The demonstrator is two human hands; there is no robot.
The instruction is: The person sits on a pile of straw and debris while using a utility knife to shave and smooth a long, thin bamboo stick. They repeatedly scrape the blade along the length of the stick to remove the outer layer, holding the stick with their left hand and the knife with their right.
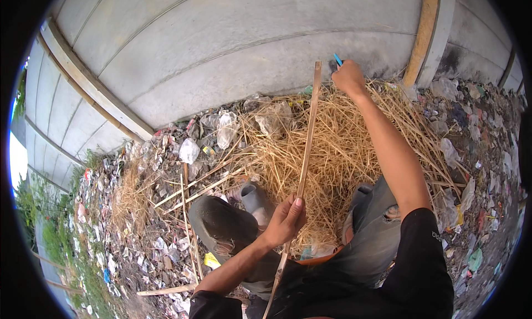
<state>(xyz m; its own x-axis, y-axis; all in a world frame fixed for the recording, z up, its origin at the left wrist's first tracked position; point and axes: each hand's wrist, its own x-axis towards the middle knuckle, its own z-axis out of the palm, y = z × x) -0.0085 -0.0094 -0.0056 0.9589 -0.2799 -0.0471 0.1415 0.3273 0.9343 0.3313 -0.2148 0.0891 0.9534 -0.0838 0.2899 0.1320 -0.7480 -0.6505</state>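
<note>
My left hand (286, 219) is closed around the lower part of a long, narrow bamboo strip (311, 119). The strip runs from between my knees up toward the grey wall, slightly tilted, its far end standing free. My right arm is stretched forward, and my right hand (349, 77) is closed on a tool with a blue handle (337, 59), just right of the strip's far tip. The tool's working part cannot be made out. Below both hands lies a wide heap of straw-coloured shavings (343, 144), between and beyond my bent knees.
A grey panel wall (266, 36) with posts (424, 36) stands just ahead. Mixed litter and plastic scraps (166, 153) cover the ground on both sides. More strips (188, 225) and a stick (166, 290) lie to my left. Green plants (52, 236) grow at far left.
</note>
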